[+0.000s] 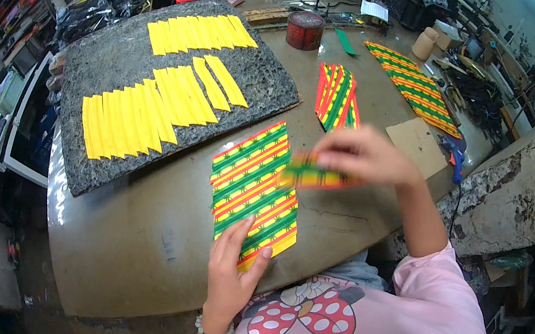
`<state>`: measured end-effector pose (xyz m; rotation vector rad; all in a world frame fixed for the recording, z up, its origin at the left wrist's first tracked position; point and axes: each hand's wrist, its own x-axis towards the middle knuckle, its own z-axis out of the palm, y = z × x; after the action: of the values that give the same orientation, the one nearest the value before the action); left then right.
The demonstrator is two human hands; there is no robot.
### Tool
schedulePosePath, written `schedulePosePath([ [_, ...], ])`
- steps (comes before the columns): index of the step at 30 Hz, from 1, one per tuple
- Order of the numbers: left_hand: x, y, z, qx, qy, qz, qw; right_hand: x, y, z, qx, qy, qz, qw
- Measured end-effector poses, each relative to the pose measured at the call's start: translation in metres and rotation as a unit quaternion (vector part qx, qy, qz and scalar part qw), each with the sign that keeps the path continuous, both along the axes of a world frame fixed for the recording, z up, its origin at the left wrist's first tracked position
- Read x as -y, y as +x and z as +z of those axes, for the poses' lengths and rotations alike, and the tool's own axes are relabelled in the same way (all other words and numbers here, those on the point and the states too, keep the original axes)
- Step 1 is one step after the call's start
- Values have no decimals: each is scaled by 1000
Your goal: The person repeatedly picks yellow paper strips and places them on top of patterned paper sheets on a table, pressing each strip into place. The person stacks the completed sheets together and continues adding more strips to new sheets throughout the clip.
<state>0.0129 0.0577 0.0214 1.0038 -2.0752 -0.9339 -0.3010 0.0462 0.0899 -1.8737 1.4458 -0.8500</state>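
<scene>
In front of me on the table lies a row of striped strips (254, 190) in green, yellow and red, set edge to edge. My left hand (230, 264) rests at its lower left with fingers spread, fingertips touching the strips. To the right of the row, my right hand (364, 155) pinches a striped strip (314, 175), blurred by motion, just above the table. A fanned bunch of striped strips (335, 95) lies beyond my right hand. Farther right is another row of striped strips (413, 89).
A dark rough board (114, 58) at the back left bears plain yellow strips (124, 123) in rows. A red tin (304, 29), a green scrap (346, 42), a cardboard piece (415, 147) and blue-handled snips (456, 161) lie on the table (120, 253). Someone's hands show at the far edge.
</scene>
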Motion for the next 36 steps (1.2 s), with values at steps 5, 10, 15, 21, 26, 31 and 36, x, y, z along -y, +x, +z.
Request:
schedulePosePath([
  [5,-17,7,6,-40,211,-44,976,-42,80,-44,-27,138,169,976],
  [10,-44,39,-14,-28,385,39,922,-65,114,-76,11,205,140,969],
  [15,-62,58,-15,-10,350,132,927,-54,136,-70,6,196,127,972],
  [21,-51,69,-13,54,138,249,957,-26,172,-73,-48,178,92,978],
  [26,-47,74,-18,135,125,265,946,-15,186,-85,-74,162,96,979],
  [31,-45,76,-18,150,156,263,940,-18,188,-84,-102,154,85,979],
  [36,-41,78,-17,164,196,260,931,-16,191,-80,-128,167,86,974],
])
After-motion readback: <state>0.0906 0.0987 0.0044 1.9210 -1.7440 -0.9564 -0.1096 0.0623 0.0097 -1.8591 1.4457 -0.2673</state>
